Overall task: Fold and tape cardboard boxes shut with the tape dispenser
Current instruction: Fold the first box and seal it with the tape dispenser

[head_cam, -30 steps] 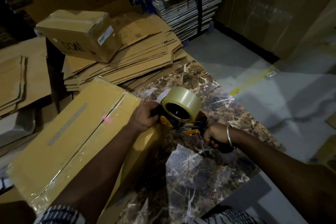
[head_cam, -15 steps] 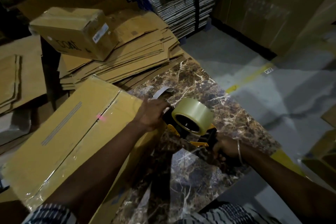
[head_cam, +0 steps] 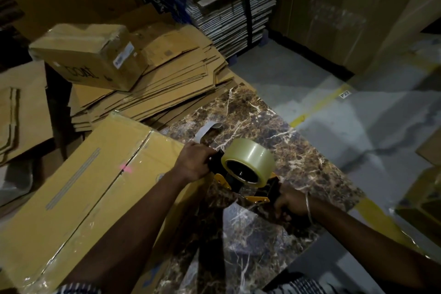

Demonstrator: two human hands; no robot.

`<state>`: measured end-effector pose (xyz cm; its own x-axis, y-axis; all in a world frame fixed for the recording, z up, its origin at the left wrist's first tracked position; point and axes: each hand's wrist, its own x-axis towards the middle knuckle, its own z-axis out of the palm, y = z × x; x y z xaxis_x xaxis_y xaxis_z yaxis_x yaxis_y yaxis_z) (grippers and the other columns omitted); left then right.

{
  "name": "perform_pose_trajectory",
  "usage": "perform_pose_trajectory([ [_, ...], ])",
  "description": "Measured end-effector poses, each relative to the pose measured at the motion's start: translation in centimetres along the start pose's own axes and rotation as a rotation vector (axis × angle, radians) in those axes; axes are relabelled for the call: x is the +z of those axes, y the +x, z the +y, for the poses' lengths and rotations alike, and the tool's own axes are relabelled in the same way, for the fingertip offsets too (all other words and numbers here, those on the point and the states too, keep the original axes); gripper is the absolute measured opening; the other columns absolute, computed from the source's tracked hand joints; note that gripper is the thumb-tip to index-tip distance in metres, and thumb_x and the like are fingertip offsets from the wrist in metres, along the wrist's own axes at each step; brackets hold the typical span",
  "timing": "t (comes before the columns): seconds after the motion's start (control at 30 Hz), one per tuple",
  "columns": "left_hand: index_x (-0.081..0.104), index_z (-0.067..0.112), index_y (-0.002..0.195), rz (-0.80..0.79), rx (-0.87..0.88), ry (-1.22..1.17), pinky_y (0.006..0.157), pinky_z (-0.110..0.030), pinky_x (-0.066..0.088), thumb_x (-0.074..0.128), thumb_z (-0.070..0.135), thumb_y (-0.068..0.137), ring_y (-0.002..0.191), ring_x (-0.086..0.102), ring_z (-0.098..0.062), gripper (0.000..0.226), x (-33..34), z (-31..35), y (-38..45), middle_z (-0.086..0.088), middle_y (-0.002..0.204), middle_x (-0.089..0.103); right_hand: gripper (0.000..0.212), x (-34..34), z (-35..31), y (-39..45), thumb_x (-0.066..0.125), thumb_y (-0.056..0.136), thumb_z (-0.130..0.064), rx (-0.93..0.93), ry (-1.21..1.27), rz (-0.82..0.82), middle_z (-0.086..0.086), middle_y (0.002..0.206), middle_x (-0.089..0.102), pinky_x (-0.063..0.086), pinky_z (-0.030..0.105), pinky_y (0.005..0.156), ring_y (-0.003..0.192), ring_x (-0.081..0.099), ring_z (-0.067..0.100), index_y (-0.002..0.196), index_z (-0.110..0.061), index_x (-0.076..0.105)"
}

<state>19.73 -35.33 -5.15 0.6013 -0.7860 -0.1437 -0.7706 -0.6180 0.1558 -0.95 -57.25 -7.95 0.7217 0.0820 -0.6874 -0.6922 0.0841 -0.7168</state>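
A large cardboard box lies on the marble table, its top seam covered with clear tape. A yellow and black tape dispenser with a roll of clear tape sits at the box's right end. My left hand grips the front of the dispenser at the box's edge. My right hand holds the dispenser's handle. A loose strip of tape curls up just beyond my left hand.
A stack of flattened cardboard boxes lies behind, with a small sealed box on top. More flat cardboard is at the left. Strapped bundles of cardboard stand at the back. Grey floor with a yellow line lies right.
The dispenser and both hands have shifted slightly down the box's end. The loose tape strip now shows beyond my left hand.
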Motion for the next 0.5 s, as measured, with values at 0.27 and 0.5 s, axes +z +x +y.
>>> perform_pose_trajectory([
  [0.27,0.074,0.023,0.100,-0.037,-0.027,-0.049,0.090,-0.038,0.045,0.064,0.020,0.066,0.102,0.063,-0.022,0.036,-0.19,-0.27,-0.15,0.003,0.097,0.071,0.038,0.41,0.23,0.66,0.059,0.050,0.002,0.032,-0.017,-0.024,0.012,0.059,0.042,0.029,0.017,0.038,0.031,0.034,0.015,0.088,0.004,0.060],
  [0.5,0.076,0.018,0.089,0.017,-0.014,-0.174,0.085,-0.037,0.046,0.060,0.021,0.054,0.093,0.067,-0.023,0.038,-0.17,-0.63,-0.65,0.003,0.091,0.071,0.018,0.80,0.06,0.62,0.062,0.068,0.016,0.037,0.024,-0.061,0.007,0.049,0.039,0.028,0.017,0.040,0.032,0.029,0.015,0.074,-0.001,0.063],
])
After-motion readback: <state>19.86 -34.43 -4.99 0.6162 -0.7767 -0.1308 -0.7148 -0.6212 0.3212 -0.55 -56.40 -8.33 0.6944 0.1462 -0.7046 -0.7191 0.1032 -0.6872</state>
